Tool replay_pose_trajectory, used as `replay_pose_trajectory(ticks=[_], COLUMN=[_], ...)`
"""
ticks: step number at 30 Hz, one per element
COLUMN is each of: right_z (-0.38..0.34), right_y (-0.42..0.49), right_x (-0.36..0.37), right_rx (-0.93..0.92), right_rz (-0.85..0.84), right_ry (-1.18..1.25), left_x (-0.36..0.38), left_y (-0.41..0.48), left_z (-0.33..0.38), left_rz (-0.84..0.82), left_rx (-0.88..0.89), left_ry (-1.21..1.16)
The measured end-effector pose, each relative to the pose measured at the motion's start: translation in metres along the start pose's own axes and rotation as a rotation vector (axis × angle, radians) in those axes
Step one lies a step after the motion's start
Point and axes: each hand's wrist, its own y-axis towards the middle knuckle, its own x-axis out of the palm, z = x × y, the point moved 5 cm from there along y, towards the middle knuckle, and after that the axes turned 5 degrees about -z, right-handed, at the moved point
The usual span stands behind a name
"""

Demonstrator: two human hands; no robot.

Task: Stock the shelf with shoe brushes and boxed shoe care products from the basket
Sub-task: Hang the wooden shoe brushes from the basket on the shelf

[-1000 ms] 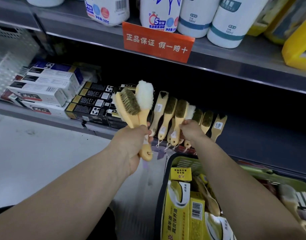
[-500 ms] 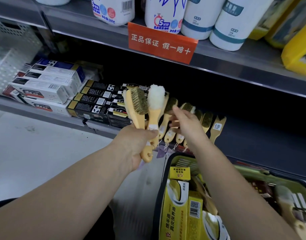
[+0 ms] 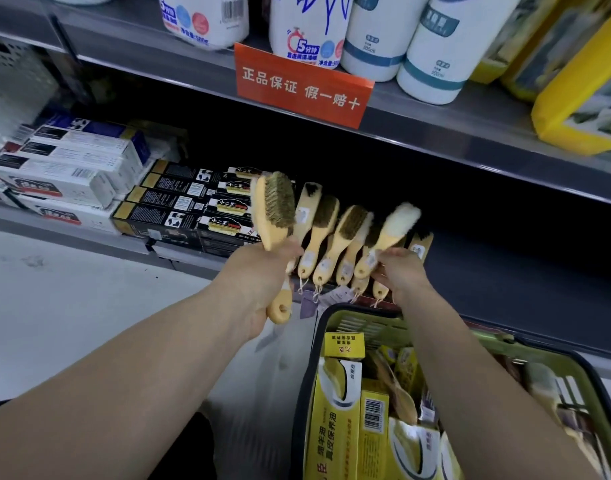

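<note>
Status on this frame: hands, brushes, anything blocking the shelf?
Left hand grips a bristle brush by its handle. Right hand pinches a white fluffy brush over the shelf's brush row. Basket below holds yellow boxes; nothing blocks the row.

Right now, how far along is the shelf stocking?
Done: a row of brushes lies on the lower shelf beside the black boxes. In hand: the left hand grips a bristle brush; the right hand holds a fluffy white brush at the row's right end. Left: the basket holds yellow boxes and more brushes.
</note>
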Motion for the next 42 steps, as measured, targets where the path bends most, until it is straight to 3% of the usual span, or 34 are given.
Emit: replay_pose_trajectory(ticks=[7,14,22,33,39,42], right_z=[0.009,0.007,0.007,0.015,0.007,0.008], right_y=[0.028,0.032,0.033,0.033,0.017,-0.008], right_x=[0.039,0.04,0.038,0.029,0.012,0.011], right_rx=[-0.137,-0.175,-0.136,-0.146,-0.148,-0.159], right_rz=[0.035,0.049,-0.017,-0.055,0.034,-0.125], right_ry=[-0.428,-0.598,-0.549,-0.543,-0.36,-0.11], left_x=[0.003,0.007,0.016,0.049,0.088,0.099], left_y=[-0.001,0.001,0.003,0.053,0.104,0.121], left_z=[0.006,0.005,0.002,0.012,-0.005,-0.003], left_rz=[0.008,-0.022,-0.118,-0.134,-0.313,-0.308], left_rx=[0.084,0.073,0.065,0.178,0.131,0.214], left_ry=[0.03,0.071,-0.027,0.162,0.378,0.361])
